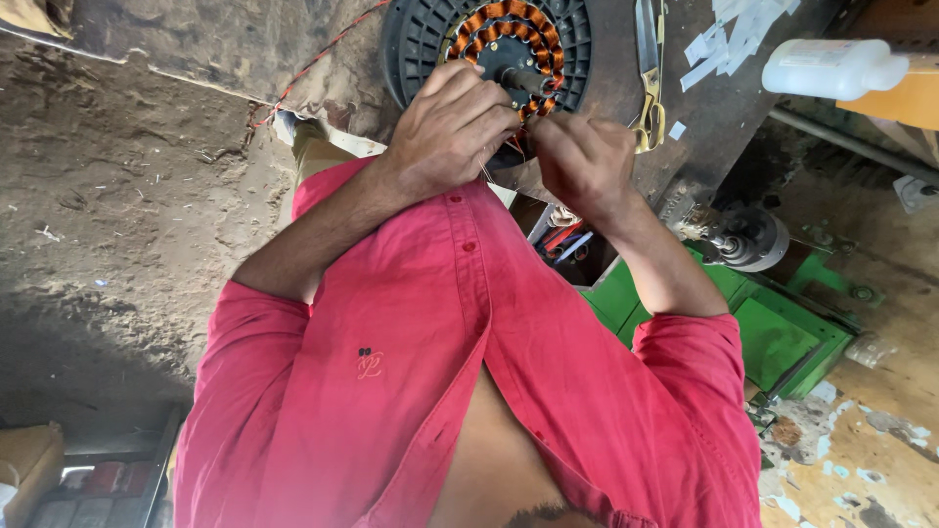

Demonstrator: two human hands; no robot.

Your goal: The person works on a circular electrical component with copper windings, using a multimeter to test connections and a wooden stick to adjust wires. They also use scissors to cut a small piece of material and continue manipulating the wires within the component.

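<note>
A fan motor stator (509, 37) with orange copper windings sits in a round black ribbed housing (416, 44) on a dark workbench. My left hand (450, 127) is curled at the stator's near edge, its fingertips pinched on a thin wire (486, 174) coming off the windings. My right hand (585, 161) is closed close beside it, fingertips meeting the left hand's at the same wire ends. Both forearms come out of red shirt sleeves, and the hands hide the stator's near edge.
Yellow-handled scissors (648, 83) lie on the bench right of the stator, with white paper strips (734, 29) and a white plastic bottle (831, 66) beyond. A green machine (773, 328) with a metal spindle (748, 238) stands at right. A red wire (313, 64) crosses the dirt floor at left.
</note>
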